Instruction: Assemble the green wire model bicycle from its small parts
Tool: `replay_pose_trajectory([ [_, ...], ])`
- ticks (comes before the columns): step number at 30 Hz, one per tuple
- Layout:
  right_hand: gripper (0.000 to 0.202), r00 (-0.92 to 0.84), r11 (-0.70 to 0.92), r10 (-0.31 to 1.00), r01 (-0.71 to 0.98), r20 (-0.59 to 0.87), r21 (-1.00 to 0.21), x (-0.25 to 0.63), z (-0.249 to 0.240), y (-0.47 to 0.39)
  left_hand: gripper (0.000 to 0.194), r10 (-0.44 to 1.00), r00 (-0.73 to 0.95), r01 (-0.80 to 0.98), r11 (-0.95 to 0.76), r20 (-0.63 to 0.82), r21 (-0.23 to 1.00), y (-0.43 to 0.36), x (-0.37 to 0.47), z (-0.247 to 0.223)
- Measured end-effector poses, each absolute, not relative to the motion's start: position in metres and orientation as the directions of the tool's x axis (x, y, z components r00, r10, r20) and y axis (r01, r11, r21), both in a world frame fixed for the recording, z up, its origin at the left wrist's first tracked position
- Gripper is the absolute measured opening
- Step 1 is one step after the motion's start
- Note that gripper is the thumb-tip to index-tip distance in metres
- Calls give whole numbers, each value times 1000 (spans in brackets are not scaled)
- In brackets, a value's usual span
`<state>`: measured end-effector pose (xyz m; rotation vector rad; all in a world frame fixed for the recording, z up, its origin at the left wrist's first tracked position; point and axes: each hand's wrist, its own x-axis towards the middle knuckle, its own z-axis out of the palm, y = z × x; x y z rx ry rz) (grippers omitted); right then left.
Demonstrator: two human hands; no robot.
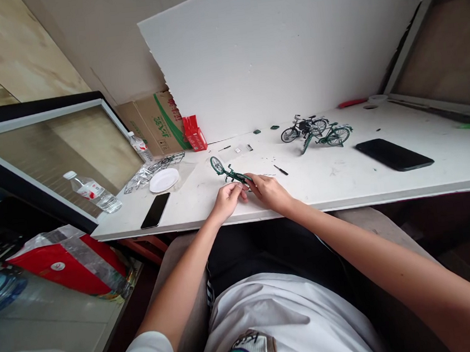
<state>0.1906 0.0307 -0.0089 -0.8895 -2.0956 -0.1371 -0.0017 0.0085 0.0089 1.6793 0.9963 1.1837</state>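
Note:
Near the front edge of the white table, a small green model bicycle (231, 173) lies tilted between my hands, its wheel with pale spokes pointing away to the upper left. My left hand (228, 200) is closed, pinching the lower part of the bicycle. From the other side, my right hand (269, 192) has its fingers closed on the bicycle's rear end. The fingers hide that end, so its details cannot be made out. A small dark screwdriver (281, 170) lies just beyond my right hand, among tiny loose parts.
Two finished-looking model bicycles, one black (293, 132) and one green (331, 135), stand at the back right. A black tablet-like slab (394, 153) lies at right. At left are a phone (155, 210), a white plate (164, 180), a water bottle (94, 193) and a red box (195, 133).

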Motion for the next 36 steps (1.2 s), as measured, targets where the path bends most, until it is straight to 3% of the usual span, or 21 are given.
replay_pose_trajectory([
  [7, 35, -252, 723, 631, 533, 734, -439, 187, -2, 27, 47, 919, 212, 137, -364, 332, 921, 7, 0, 7],
  [14, 40, -276, 701, 705, 412, 653, -583, 190, 13, 22, 47, 921, 206, 129, -360, 330, 924, 5, -1, 9],
  [18, 36, -259, 727, 671, 415, 695, -547, 190, 8, 23, 49, 926, 215, 109, -340, 311, 934, 5, 0, 10],
  [28, 41, -324, 771, 556, 545, 766, -329, 190, -9, 26, 48, 925, 208, 105, -345, 319, 933, 5, 0, 9],
  [36, 37, -274, 763, 592, 492, 758, -418, 190, -1, 22, 45, 922, 217, 133, -354, 321, 926, 4, -3, 8],
])
